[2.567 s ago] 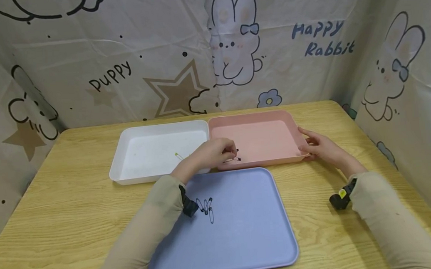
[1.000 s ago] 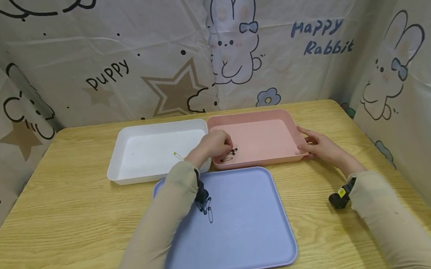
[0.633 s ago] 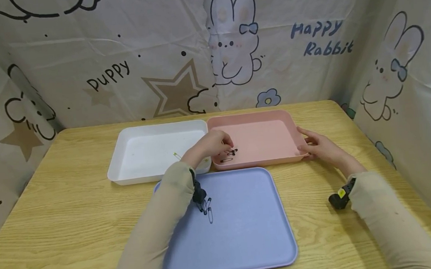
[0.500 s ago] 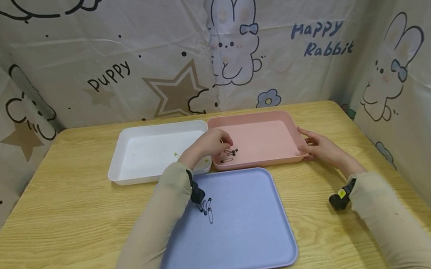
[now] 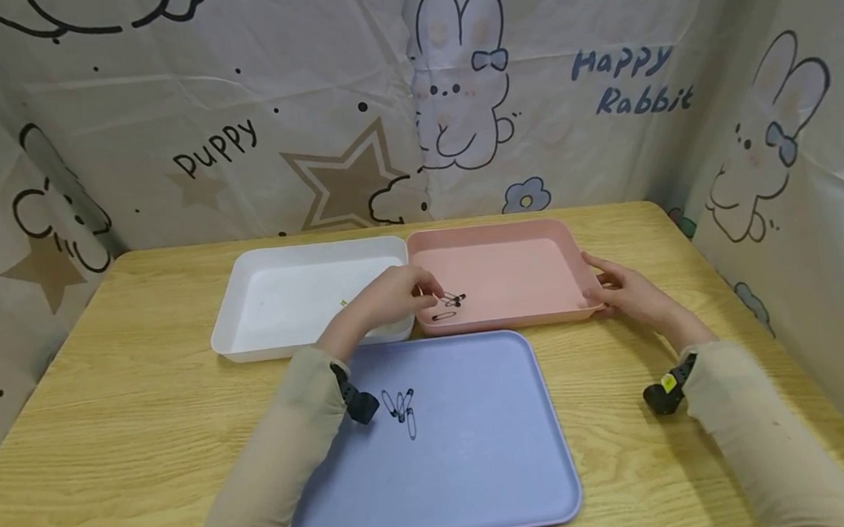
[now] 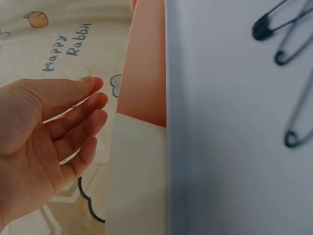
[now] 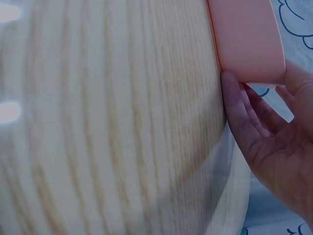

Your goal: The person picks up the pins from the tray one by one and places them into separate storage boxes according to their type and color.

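Observation:
My left hand [image 5: 395, 294] hovers over the pink tray's near left corner, palm down, beside several black safety pins [image 5: 457, 299] lying in that tray. In the left wrist view its thumb and fingers are loosely bent, and nothing shows between them. At the other end, my right hand [image 5: 630, 291] grips the right wall of the pink tray [image 5: 510, 261], thumb at the rim and fingers against the outside. Several more black safety pins [image 5: 411, 412] lie bunched on the blue tray [image 5: 487, 463]. A yellow-green pin [image 5: 344, 302] in the white tray [image 5: 285, 297] is mostly hidden by my left hand.
The white and pink trays stand side by side at the back of the wooden table [image 5: 131, 406], with the blue tray in front. A printed cloth [image 5: 336, 90] hangs behind and at both sides.
My left hand was deeper in the pink tray among the pins; it has drawn back left and toward me, uncovering them. My right hand stays on the tray's wall.

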The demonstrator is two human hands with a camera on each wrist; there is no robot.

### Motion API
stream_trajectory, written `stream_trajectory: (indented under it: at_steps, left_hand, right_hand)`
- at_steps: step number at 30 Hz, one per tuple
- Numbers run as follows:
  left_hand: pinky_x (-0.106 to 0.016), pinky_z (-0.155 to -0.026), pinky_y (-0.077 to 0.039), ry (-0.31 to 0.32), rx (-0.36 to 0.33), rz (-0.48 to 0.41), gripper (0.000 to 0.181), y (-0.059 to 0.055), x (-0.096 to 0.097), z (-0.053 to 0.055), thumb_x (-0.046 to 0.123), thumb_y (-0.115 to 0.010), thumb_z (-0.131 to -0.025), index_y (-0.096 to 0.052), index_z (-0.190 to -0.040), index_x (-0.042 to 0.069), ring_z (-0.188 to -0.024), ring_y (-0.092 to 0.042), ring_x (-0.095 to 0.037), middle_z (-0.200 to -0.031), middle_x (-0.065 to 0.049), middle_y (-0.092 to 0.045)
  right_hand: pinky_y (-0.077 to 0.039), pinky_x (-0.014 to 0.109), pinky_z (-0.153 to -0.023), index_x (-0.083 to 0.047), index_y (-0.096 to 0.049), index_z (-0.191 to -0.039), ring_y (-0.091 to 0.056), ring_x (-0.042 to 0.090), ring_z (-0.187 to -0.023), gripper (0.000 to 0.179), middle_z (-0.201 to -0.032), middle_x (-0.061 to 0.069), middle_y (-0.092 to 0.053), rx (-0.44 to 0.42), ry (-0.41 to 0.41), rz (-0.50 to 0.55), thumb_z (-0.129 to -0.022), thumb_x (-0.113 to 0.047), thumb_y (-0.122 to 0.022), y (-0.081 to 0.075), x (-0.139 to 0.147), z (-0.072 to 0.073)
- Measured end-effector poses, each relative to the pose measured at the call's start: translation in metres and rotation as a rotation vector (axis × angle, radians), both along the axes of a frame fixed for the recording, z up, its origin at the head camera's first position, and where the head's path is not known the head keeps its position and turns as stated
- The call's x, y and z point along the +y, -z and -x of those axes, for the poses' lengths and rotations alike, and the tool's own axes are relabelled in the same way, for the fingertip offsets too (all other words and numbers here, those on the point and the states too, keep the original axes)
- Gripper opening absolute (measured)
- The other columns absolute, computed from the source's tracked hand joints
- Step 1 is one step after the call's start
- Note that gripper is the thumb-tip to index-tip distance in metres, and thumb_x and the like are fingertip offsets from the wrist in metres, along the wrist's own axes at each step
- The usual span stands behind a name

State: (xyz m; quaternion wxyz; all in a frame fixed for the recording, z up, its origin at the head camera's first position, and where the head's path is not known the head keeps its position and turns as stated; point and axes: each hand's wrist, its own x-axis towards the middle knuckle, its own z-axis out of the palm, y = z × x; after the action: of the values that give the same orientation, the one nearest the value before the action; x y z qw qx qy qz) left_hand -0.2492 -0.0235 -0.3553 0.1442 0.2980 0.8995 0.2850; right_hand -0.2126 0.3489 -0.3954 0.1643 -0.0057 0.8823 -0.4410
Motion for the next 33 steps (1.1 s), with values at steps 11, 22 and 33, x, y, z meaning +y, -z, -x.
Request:
stream_trajectory:
  at_steps: [11, 22, 33]
  left_hand:
    - [-0.027, -0.072, -0.045, 0.052, 0.040, 0.027, 0.016, -0.006, -0.020, -0.031, 0.016, -0.062, -0.085, -0.067, -0.100, 0.011, -0.081, -0.054, -0.012, -0.089, 0.003, -0.063]
    - [-0.024, -0.068, -0.044, 0.204, 0.042, 0.061, 0.010, -0.005, -0.037, -0.058, 0.011, -0.067, -0.081, -0.066, -0.091, 0.011, -0.075, -0.052, -0.008, -0.086, 0.004, -0.062]
    - [-0.021, -0.060, -0.042, 0.290, -0.006, 0.149, 0.007, 0.009, -0.039, -0.076, 0.013, -0.070, -0.077, -0.064, -0.080, 0.016, -0.065, -0.049, -0.005, -0.071, 0.011, -0.054]
  right_hand:
    - [-0.049, 0.031, -0.083, -0.027, -0.008, -0.147, -0.048, 0.032, -0.104, 0.069, -0.131, 0.023, -0.033, 0.004, 0.005, -0.020, -0.092, -0.032, -0.051, -0.001, -0.001, -0.002]
    - [-0.049, 0.033, -0.084, -0.025, -0.008, -0.147, -0.047, 0.033, -0.105, 0.069, -0.131, 0.024, -0.033, 0.015, -0.008, -0.024, -0.093, -0.030, -0.050, -0.001, -0.001, 0.000]
    - [-0.047, 0.038, -0.087, -0.029, -0.006, -0.147, -0.045, 0.035, -0.109, 0.069, -0.133, 0.025, -0.031, 0.000, 0.006, -0.010, -0.094, -0.025, -0.050, -0.002, -0.002, -0.001]
